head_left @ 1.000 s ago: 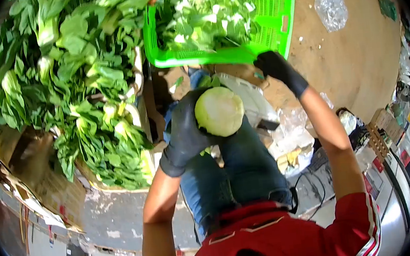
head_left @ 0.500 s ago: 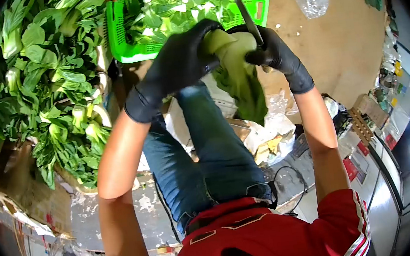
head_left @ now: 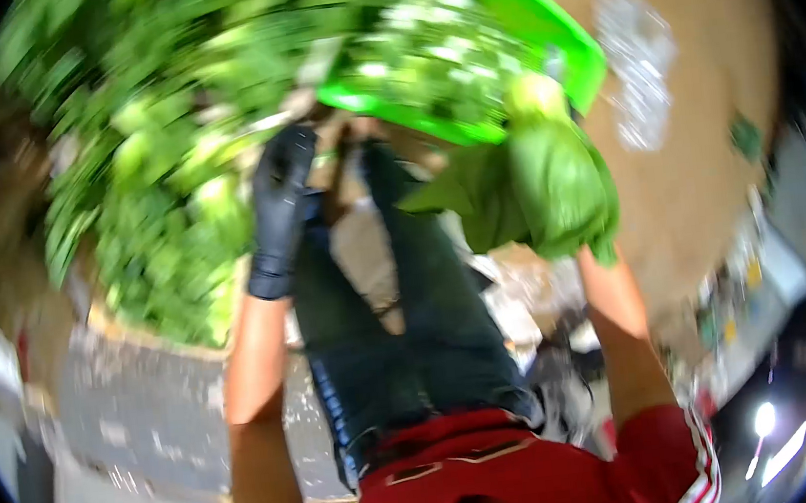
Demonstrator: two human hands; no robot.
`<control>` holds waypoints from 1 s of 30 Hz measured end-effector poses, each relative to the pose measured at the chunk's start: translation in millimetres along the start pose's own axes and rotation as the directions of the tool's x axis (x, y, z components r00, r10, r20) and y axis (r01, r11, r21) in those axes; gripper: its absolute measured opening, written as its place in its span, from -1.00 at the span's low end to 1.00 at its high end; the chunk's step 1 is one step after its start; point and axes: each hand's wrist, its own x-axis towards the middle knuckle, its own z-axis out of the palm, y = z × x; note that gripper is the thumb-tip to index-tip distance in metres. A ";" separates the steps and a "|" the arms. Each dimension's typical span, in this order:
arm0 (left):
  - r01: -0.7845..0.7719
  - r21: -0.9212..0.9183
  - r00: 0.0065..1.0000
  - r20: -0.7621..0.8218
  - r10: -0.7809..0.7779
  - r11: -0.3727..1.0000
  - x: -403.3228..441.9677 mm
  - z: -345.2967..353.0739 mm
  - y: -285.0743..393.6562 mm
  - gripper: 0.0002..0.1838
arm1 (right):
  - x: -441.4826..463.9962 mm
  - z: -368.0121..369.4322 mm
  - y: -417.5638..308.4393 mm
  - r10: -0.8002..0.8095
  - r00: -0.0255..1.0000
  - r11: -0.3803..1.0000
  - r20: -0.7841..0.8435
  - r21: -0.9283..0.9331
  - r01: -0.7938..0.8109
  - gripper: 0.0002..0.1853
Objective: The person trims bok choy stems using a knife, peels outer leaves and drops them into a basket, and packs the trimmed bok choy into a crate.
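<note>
My left hand (head_left: 283, 210), in a black glove, is at the right edge of the pile of bok choy (head_left: 159, 218). It is blurred; its fingers look stretched out and nothing shows in them. At the end of my right forearm (head_left: 614, 293) a head of bok choy (head_left: 557, 171) is held up, pale base at the top and green leaves hanging down. Those leaves hide nearly all of my right hand. A grey, blurred bit of the knife blade (head_left: 555, 64) shows beside the base, in front of the green basket (head_left: 583, 46).
Cut pale and green pieces (head_left: 446, 51) lie inside the basket. Clear plastic wrap (head_left: 639, 65) is on the brown surface (head_left: 704, 33) to the right. My legs in jeans (head_left: 365, 354) are below the basket, beside a worn grey surface (head_left: 144, 406).
My left hand has let go of the bok choy and moved left and down to the pile. The bok choy now hangs at my right hand, further right. The view has turned and blurred.
</note>
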 end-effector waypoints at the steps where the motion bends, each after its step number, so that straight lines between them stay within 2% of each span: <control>1: -0.051 0.109 0.989 -0.131 0.066 0.993 -15.6 -47.1 -7.8 -0.69 | 16.9 15.4 22.7 0.039 0.997 0.997 -0.063 -0.067 -0.043 -0.47; 3: 0.030 0.145 0.904 -0.425 0.035 0.989 -66.5 -137.2 -7.2 -0.72 | 44.6 51.3 77.0 0.101 0.981 0.940 -0.166 -0.308 -0.149 -0.48; 4: 0.079 0.117 0.838 -0.546 -0.002 0.990 -89.0 -187.0 -13.8 -0.74 | 63.6 69.2 109.6 0.064 0.995 0.824 -0.077 -0.558 -0.096 -0.45; 6: 0.038 0.099 0.675 -0.737 0.048 0.994 -125.0 -280.3 -45.5 -0.73 | 96.2 100.3 157.0 0.085 0.989 0.410 -0.119 -0.901 -0.144 -0.44; 7: 0.144 0.212 0.585 -0.806 0.090 0.967 -138.1 -319.0 -54.9 -0.72 | 103.8 136.8 183.9 0.169 0.986 0.404 0.003 -0.912 -0.066 -0.45; 8: 0.243 0.326 0.490 -0.854 0.175 0.913 -158.1 -341.2 -65.7 -0.70 | 100.3 145.3 195.7 0.122 0.992 0.320 0.044 -0.947 0.002 -0.51; 9: 0.236 0.353 0.459 -0.862 0.216 0.905 -165.5 -391.7 -92.1 -0.68 | 113.5 161.0 221.4 0.100 0.994 0.334 0.038 -0.942 0.002 -0.55; 10: 0.299 0.387 0.430 -0.871 0.238 0.872 -167.3 -433.9 -98.4 -0.66 | 115.9 189.7 248.3 0.105 0.994 0.360 -0.015 -0.931 -0.052 -0.59; 11: 0.392 0.469 0.431 -0.854 0.292 0.792 -166.3 -478.5 -113.3 -0.65 | 118.3 218.9 274.8 0.109 0.992 0.386 -0.068 -0.917 -0.105 -0.62; 13: 0.458 0.583 0.425 -0.807 0.411 0.671 -137.3 -517.9 -114.9 -0.67 | 137.0 216.2 307.4 0.066 0.998 0.353 -0.022 -0.935 -0.044 -0.59; 14: 0.369 0.587 0.431 -0.795 0.427 0.720 -116.2 -540.3 -115.8 -0.65 | 142.0 212.8 325.2 0.045 0.999 0.333 -0.013 -0.943 -0.027 -0.59; 15: 0.336 0.572 0.500 -0.782 0.373 0.748 -95.4 -556.5 -114.8 -0.66 | 145.8 203.5 338.2 0.029 0.996 0.313 -0.085 -0.945 -0.090 -0.59; 16: 0.448 0.637 0.479 -0.763 0.434 0.627 -71.4 -562.4 -111.3 -0.70 | 148.8 188.5 345.9 0.101 0.986 0.341 -0.133 -0.926 -0.160 -0.58; 17: 0.431 0.660 0.470 -0.746 0.471 0.615 -51.9 -573.0 -109.7 -0.67 | 150.2 177.4 359.2 0.052 0.994 0.310 -0.098 -0.944 -0.109 -0.60; 18: 0.485 0.643 0.505 -0.759 0.411 0.592 -35.2 -590.6 -121.5 -0.60 | 148.2 171.5 365.6 0.020 0.996 0.313 -0.087 -0.945 -0.089 -0.62; 19: 0.597 0.633 0.583 -0.764 0.277 0.493 -22.4 -596.9 -119.9 -0.51 | 146.2 165.8 372.0 -0.012 0.997 0.315 -0.077 -0.946 -0.069 -0.64; 20: 0.645 0.617 0.626 -0.765 0.152 0.452 -11.1 -606.7 -128.6 -0.40 | 141.6 159.6 371.0 -0.059 0.994 0.295 -0.089 -0.953 -0.068 -0.66; 22: 0.746 0.584 0.636 -0.767 -0.085 0.318 2.1 -608.7 -123.3 -0.31 | 129.2 151.4 367.2 -0.152 0.974 0.280 -0.167 -0.952 -0.120 -0.69; 23: 0.761 0.576 0.639 -0.744 -0.193 0.298 5.5 -629.4 -147.6 -0.29 | 119.0 165.9 364.7 -0.102 0.975 0.309 -0.197 -0.938 -0.157 -0.72; 24: 0.789 0.524 0.596 -0.780 -0.193 0.321 0.4 -625.3 -152.1 -0.27 | 113.8 156.2 360.1 -0.123 0.980 0.283 -0.156 -0.952 -0.117 -0.72; 26: 0.824 0.392 0.440 -0.897 -0.027 0.409 -9.0 -593.4 -147.1 -0.17 | 101.5 147.9 349.0 -0.115 0.987 0.195 -0.113 -0.977 -0.089 -0.75; 27: 0.770 0.483 0.500 -0.863 0.076 0.417 -17.5 -585.2 -141.5 -0.18 | 93.1 152.1 343.6 -0.072 0.993 0.141 -0.092 -0.987 -0.081 -0.77; 28: 0.604 0.631 0.557 -0.771 0.308 0.487 -31.1 -576.9 -142.1 -0.20 | 83.8 157.4 337.5 -0.024 0.997 0.088 -0.075 -0.993 -0.073 -0.76; 30: 0.256 0.791 0.577 -0.586 0.568 0.556 -65.8 -538.0 -98.0 -0.20 | 70.6 165.3 327.6 0.116 0.993 0.084 0.020 -0.996 0.010 -0.76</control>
